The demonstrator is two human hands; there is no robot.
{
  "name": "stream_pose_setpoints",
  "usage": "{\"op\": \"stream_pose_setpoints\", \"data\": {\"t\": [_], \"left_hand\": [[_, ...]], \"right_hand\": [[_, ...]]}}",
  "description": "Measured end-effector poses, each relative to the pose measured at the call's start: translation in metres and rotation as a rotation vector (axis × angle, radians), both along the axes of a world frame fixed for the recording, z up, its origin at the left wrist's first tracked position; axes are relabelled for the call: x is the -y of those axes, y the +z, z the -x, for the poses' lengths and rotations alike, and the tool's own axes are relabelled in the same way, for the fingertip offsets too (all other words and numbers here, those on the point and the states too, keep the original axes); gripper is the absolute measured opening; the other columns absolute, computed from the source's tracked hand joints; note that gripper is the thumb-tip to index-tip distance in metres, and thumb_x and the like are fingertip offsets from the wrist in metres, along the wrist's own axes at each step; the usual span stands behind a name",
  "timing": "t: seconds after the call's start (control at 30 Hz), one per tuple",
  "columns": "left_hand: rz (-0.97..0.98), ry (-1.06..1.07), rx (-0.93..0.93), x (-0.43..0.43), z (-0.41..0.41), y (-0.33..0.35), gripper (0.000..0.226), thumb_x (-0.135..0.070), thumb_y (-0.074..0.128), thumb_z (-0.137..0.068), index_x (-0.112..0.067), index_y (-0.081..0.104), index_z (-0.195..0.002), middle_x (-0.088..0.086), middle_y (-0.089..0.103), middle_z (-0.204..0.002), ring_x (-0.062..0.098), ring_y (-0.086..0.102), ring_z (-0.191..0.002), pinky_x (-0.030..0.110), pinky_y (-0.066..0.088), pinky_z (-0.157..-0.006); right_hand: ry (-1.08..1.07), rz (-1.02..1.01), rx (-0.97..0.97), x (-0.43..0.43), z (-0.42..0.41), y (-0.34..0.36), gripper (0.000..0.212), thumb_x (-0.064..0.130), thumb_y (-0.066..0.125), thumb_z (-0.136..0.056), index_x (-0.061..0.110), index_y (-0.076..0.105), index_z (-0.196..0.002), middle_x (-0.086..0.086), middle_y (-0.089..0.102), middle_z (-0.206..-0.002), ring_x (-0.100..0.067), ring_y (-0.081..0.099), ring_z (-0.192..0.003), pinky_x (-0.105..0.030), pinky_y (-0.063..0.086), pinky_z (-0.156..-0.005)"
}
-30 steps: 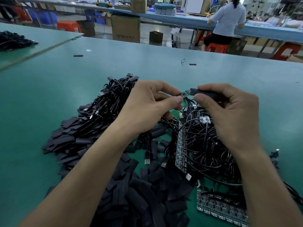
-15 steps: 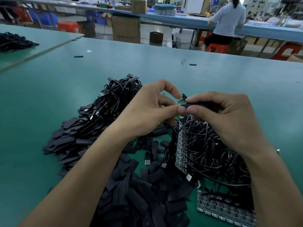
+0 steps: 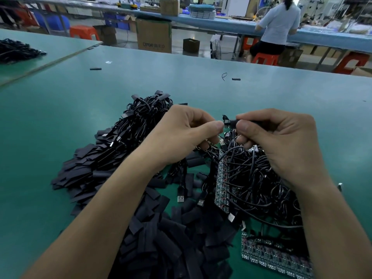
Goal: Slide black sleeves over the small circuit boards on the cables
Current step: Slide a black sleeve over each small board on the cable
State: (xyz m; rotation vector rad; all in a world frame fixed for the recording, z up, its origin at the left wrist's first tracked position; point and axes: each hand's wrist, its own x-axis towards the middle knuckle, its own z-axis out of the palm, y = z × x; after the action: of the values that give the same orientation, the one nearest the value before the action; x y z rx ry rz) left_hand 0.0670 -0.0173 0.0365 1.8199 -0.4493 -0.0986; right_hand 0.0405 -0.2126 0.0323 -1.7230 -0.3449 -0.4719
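Between the two hands, up off the green worktop (image 3: 70, 121), is one black sleeve (image 3: 233, 123). The right hand (image 3: 281, 143) pinches it with thumb and first finger, and its other fingers curl under. The left hand (image 3: 181, 135) pinches the end of a thin cable (image 3: 225, 125) right at the mouth of the sleeve, so the fingertips of both hands almost touch. How much of the small board is inside cannot be seen. Under the right hand lies a tangle of cables (image 3: 251, 178) with bare circuit boards (image 3: 221, 178). Under both wrists is a heap of loose sleeves (image 3: 161, 238). Beyond the left hand sits a pile of covered cables (image 3: 136, 121).
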Motion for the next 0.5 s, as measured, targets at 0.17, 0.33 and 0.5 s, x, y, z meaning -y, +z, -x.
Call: {"op": "stream_pose_setpoints", "data": {"t": [0.17, 0.33, 0.5], "left_hand": [[-0.004, -0.008, 0.016, -0.0015, -0.0009, -0.0006, 0.012, -0.021, 0.071, -0.092, -0.011, 0.076, -0.086, -0.001, 0.076, -0.074, 0.007, 0.066, -0.064, 0.016, 0.053, -0.062], [0.005, -0.013, 0.019, -0.0014, -0.0013, -0.0008, 0.01, -0.018, 0.072, -0.091, -0.011, 0.076, -0.085, -0.001, 0.077, -0.074, 0.006, 0.066, -0.063, 0.015, 0.052, -0.061], [0.008, -0.021, 0.017, 0.0002, -0.0002, 0.0002, 0.011, -0.018, 0.071, -0.092, -0.009, 0.076, -0.087, -0.002, 0.076, -0.072, 0.004, 0.064, -0.062, 0.013, 0.048, -0.059]], "right_hand": [[0.018, -0.021, -0.018, -0.0014, 0.0011, 0.001, 0.013, 0.017, 0.078, -0.074, 0.018, 0.076, -0.088, -0.003, 0.074, -0.069, -0.015, 0.069, -0.058, -0.018, 0.054, -0.058], [0.022, 0.041, 0.011, -0.0016, 0.0013, -0.0003, 0.017, 0.01, 0.078, -0.08, 0.023, 0.076, -0.091, 0.001, 0.076, -0.074, -0.012, 0.069, -0.061, -0.018, 0.054, -0.06], [0.0, 0.074, 0.052, 0.0009, 0.0006, -0.0002, 0.018, 0.009, 0.076, -0.084, 0.027, 0.076, -0.089, -0.001, 0.074, -0.072, -0.012, 0.068, -0.06, -0.018, 0.053, -0.059]]}}
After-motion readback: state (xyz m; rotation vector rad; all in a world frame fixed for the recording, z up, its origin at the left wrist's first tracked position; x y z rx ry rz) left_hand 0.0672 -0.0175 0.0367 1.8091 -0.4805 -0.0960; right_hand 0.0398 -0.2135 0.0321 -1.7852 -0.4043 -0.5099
